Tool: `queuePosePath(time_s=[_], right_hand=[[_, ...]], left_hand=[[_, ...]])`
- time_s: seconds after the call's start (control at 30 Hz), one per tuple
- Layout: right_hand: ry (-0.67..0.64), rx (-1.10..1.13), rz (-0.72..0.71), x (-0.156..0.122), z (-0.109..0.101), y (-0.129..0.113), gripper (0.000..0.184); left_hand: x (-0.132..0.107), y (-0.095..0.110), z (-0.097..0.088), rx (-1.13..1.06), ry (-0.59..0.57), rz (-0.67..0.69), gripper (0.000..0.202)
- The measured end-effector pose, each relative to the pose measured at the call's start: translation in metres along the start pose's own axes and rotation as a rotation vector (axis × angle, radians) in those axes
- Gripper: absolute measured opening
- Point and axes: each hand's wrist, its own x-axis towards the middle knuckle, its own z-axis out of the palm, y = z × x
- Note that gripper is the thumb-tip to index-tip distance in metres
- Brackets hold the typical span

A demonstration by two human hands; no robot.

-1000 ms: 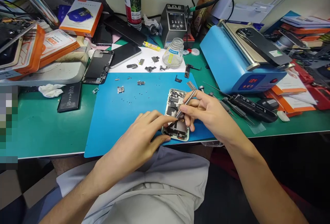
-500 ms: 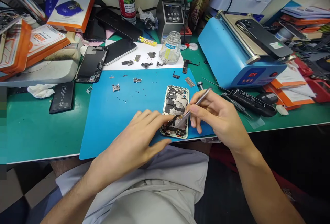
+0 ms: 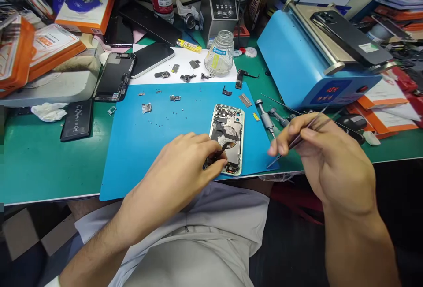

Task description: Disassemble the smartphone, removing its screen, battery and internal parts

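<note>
A phone housing (image 3: pixel 235 148) with its inside exposed lies upright on the blue mat (image 3: pixel 139 154). Over its lower left edge, my left hand (image 3: pixel 190 161) is closed, thumb and index finger pinching a black flex cable (image 3: pixel 226 146). The hand hides the housing's lower left corner and the cable's far end. My right hand (image 3: pixel 325 159) is raised to the right of the housing, closed around thin metal tweezers (image 3: pixel 295 141). The tweezers' tip points down left over the mat's right corner, apart from the phone.
Tiny screws and small metal parts (image 3: pixel 175 98) lie on the mat. Behind are a glass jar (image 3: pixel 220 55) and a soldering station (image 3: pixel 220 11). A blue heating machine (image 3: pixel 291 57), a screwdriver (image 3: pixel 265 115) and a yellow piece (image 3: pixel 256 117) are to the right. A black battery (image 3: pixel 77 119) lies left.
My right hand and the tweezers have moved right, away from the phone. My left thumb has come up to my index finger at the cable. The camera view has shifted slightly.
</note>
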Motion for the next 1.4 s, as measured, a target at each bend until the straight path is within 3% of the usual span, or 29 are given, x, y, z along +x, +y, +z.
queuePosePath(time_s=[0.1,0.2,0.33,0.47,1.0,1.2,1.4], right_hand=[[-0.098,-0.218,0.143,-0.014,-0.008,-0.006,0.025],[-0.312,-0.481,0.297,-0.022,-0.013,-0.006,0.042],[-0.576,-0.744,0.261,-0.013,-0.013,-0.008,0.033],[-0.724,-0.91,0.156,0.002,-0.008,-0.018,0.027],[-0.879,-1.239,0.048,0.018,0.013,-0.042,0.025],[-0.879,-1.24,0.04,0.022,0.014,-0.043,0.027],[-0.839,-1.086,0.096,0.021,0.009,-0.032,0.027]], left_hand=[[0.005,0.0,-0.004,-0.012,-0.024,-0.022,0.024],[0.008,-0.001,-0.008,-0.082,-0.063,-0.037,0.022],[0.01,-0.004,-0.01,-0.13,-0.085,-0.044,0.021],[0.01,-0.007,-0.009,-0.135,-0.08,-0.044,0.023],[0.01,-0.011,-0.008,-0.119,-0.067,0.005,0.021],[0.01,-0.012,-0.008,-0.12,-0.063,0.009,0.021],[0.01,-0.01,-0.009,-0.114,-0.054,0.032,0.022]])
